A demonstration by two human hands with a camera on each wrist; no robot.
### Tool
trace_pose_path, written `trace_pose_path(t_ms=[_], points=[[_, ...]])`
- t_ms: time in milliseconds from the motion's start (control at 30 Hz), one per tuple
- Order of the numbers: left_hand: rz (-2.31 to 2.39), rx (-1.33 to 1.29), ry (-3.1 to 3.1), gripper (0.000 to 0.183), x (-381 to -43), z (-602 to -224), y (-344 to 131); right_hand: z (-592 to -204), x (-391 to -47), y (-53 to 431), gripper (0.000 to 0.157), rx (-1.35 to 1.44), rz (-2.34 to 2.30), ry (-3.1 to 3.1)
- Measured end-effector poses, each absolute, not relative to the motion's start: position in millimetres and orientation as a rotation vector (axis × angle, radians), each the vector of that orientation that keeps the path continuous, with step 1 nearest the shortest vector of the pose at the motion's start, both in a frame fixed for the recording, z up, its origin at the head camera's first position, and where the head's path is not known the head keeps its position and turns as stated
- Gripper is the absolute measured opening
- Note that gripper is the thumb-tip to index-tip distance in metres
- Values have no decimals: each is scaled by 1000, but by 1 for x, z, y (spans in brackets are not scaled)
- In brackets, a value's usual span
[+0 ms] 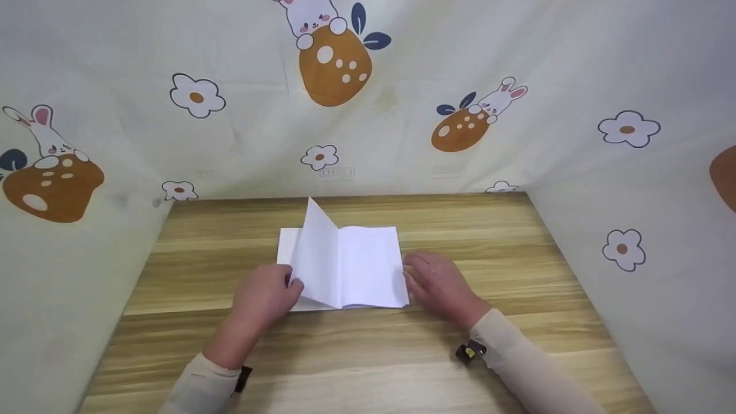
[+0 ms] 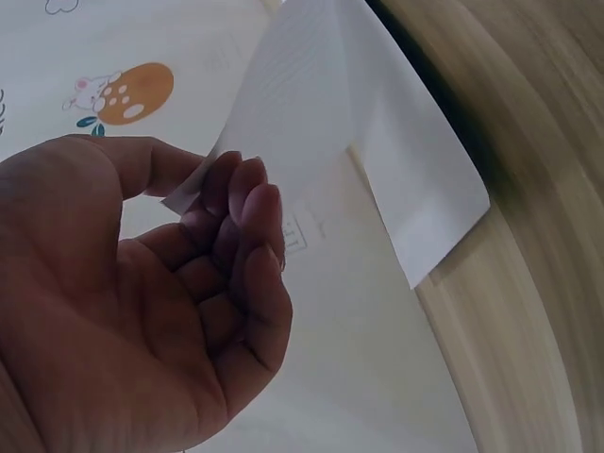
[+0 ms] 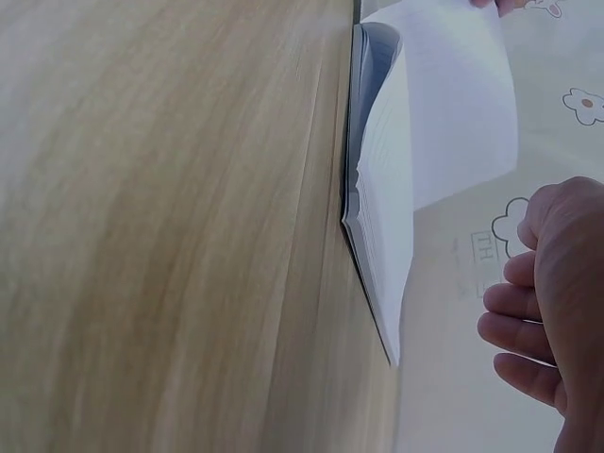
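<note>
A notebook (image 1: 372,267) with blank white pages lies spread on the wooden table. One of its pages (image 1: 319,253) stands raised at a slant over the left half. My left hand (image 1: 264,294) pinches that page near its lower left corner; in the left wrist view the thumb and fingertips meet on the paper (image 2: 293,104). Beside the notebook's right edge is my right hand (image 1: 440,284), fingers loosely bent. Whether its fingertips touch the edge I cannot tell. From the right wrist view, the stack of pages (image 3: 385,203) shows a dark cover beneath.
A wood-grain table (image 1: 368,362) carries the notebook. Pale cloth (image 1: 247,144) printed with rabbits, orange fruit and flowers walls it in at the back and both sides. Dark straps with small devices (image 1: 471,351) sit at the wrists.
</note>
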State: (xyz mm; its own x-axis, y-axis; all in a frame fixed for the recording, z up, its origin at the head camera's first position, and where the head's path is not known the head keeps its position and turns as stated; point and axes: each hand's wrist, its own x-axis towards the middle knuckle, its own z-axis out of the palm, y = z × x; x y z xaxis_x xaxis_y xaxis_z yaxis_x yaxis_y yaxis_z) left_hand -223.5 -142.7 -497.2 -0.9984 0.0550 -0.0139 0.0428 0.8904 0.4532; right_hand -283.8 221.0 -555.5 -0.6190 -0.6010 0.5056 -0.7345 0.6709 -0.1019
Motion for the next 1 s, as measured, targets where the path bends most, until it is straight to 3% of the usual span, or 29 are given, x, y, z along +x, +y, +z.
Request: trace_pose_path(t_ms=[1000], points=[[435, 28, 2947, 25, -229, -538, -173, -561, -285, 229, 18, 1041, 413, -2424]])
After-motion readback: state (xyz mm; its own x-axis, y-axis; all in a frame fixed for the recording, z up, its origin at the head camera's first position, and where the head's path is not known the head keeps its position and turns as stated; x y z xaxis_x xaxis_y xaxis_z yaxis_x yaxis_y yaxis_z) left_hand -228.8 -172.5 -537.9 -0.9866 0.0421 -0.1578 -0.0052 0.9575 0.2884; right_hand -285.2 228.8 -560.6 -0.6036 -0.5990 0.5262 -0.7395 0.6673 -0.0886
